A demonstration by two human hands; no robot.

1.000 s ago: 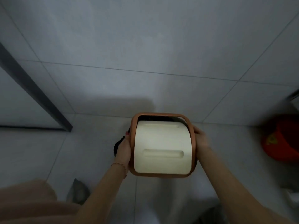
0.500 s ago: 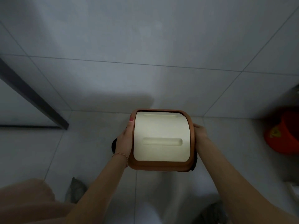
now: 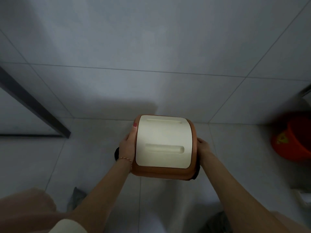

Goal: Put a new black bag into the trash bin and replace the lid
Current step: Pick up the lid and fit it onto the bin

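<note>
The trash bin lid (image 3: 164, 142) is a cream swing flap with two long grooves, set in a brown frame (image 3: 161, 173). It sits over the bin, whose body is almost fully hidden beneath it. Bits of the black bag (image 3: 116, 153) poke out at the lid's left side and lower right corner. My left hand (image 3: 128, 142) grips the frame's left side, thumb on the top corner. My right hand (image 3: 202, 146) presses against the frame's right side.
The bin stands on a pale tiled floor near a tiled wall. A red bucket (image 3: 292, 140) sits in the right corner. A dark door frame (image 3: 33, 106) runs along the left. A grey slipper (image 3: 76, 197) lies at the lower left.
The lid has tilted from facing me to lying flat and level over the bin. Both hands stayed on its sides and moved with it.
</note>
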